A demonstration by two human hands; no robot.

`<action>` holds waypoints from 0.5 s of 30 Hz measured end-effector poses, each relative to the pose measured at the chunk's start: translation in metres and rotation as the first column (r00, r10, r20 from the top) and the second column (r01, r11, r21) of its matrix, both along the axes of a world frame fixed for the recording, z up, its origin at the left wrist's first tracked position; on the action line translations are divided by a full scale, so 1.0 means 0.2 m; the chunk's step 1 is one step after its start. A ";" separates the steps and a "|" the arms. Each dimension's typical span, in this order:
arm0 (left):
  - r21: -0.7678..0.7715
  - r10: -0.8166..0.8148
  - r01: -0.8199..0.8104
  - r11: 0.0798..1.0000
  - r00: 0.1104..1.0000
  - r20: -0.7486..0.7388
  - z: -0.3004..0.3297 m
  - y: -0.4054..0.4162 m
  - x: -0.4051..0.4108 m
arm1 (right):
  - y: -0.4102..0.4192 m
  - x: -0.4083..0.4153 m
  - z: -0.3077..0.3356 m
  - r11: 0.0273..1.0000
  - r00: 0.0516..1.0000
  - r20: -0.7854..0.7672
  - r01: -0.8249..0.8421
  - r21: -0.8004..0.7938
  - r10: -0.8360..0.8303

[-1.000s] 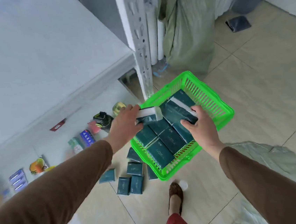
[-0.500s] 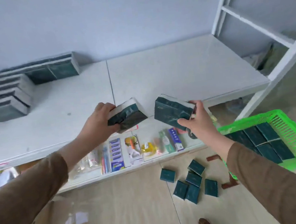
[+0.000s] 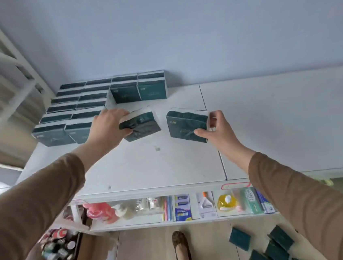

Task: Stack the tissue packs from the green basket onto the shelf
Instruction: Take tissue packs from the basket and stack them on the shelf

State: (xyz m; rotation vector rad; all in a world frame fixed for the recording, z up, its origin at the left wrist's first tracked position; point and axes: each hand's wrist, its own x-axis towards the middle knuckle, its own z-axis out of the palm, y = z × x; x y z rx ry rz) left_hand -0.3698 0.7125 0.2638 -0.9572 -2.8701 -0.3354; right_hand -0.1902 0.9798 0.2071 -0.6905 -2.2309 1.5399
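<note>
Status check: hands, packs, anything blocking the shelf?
Left hand grips one tissue pack, right hand grips another. Both over the shelf, right of the stacked packs. Nothing blocking.

One head-worn camera is looking forward and steeply down from above the white shelf (image 3: 149, 166), close enough that both sleeves are filling the lower corners, facing the wall (image 3: 177, 34), with the floor (image 3: 150, 255) showing underneath.
</note>
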 end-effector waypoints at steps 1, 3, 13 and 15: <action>-0.016 0.003 -0.003 1.000 1.000 -0.016 0.00 0.02 -0.11 | 0.01 -0.11 -0.01 1.000 1.000 0.000 -0.009 -0.008 0.009; -0.054 0.011 -0.013 0.998 0.999 -0.035 -0.01 0.06 -0.32 | 0.05 -0.34 -0.05 0.999 1.000 0.003 -0.026 -0.025 0.026; -0.285 -0.047 0.024 0.958 0.996 -0.074 -0.16 0.21 -1.07 | 0.11 -1.20 -0.25 0.996 0.997 0.053 -0.056 0.065 0.053; -0.259 -0.034 0.010 0.966 0.996 -0.086 -0.19 0.23 -1.13 | 0.11 -1.30 -0.31 0.997 0.998 0.054 -0.024 0.067 0.021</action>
